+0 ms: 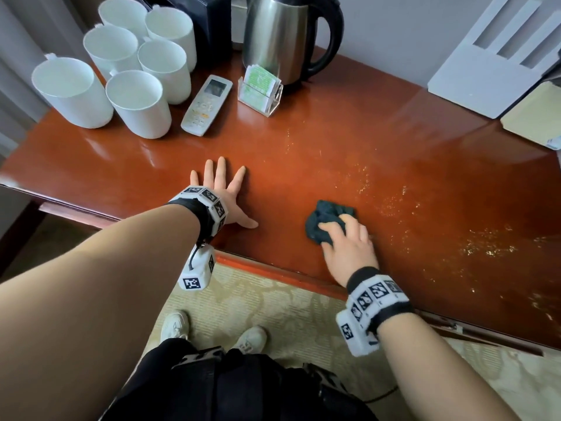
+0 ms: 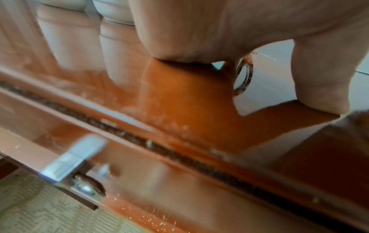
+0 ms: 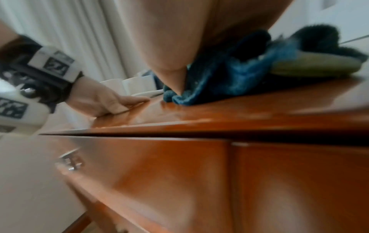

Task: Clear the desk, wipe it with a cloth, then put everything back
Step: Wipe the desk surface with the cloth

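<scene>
The glossy red-brown desk (image 1: 303, 153) fills the head view. My right hand (image 1: 346, 238) grips a crumpled dark teal cloth (image 1: 326, 217) and presses it on the desktop near the front edge; in the right wrist view the cloth (image 3: 229, 78) bunches under the hand. My left hand (image 1: 221, 192) lies flat, fingers spread, palm down on the desk left of the cloth, holding nothing; it also shows in the right wrist view (image 3: 111, 102). Yellowish crumbs or specks (image 1: 485, 244) are scattered over the desk's right half.
Several white mugs (image 1: 136, 101) cluster at the back left, with a white remote (image 1: 206, 104), a clear holder of green packets (image 1: 261, 89) and a steel kettle (image 1: 282, 38) behind. A white board (image 1: 491, 65) leans at the back right. A drawer handle (image 3: 69, 160) sits below the desktop.
</scene>
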